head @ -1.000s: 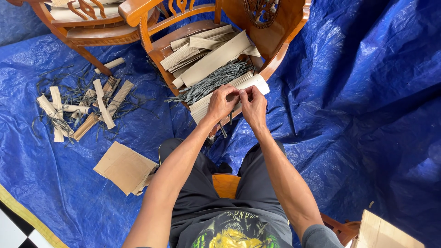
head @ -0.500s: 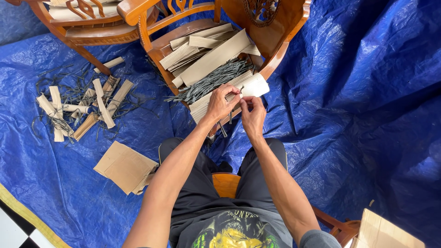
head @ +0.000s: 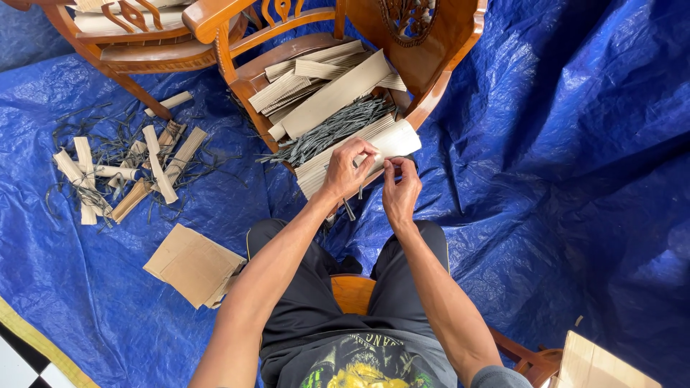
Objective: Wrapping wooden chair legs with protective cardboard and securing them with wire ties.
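Chair seat crowded; open tarp to the right

The chair (head: 237, 79) ahead is heaped with cardboard strips (head: 338, 90) and dark cords (head: 327, 133), its arms closing both sides. Left, rolled bundles (head: 122, 176) and flat cardboard (head: 190, 264) clutter the tarp (head: 575, 179); its right side lies open. A second chair (head: 136, 50) blocks the far left.

- My left hand (head: 346, 171) sits just above the middle of the frame, fingers curled inward, thumb pressed toward the fingertips.
- My right hand (head: 400, 190) is just beside it, slightly lower, fingertips pinched together and pointing up.
- Both forearms run up from the bottom edge, bare, converging toward the centre.
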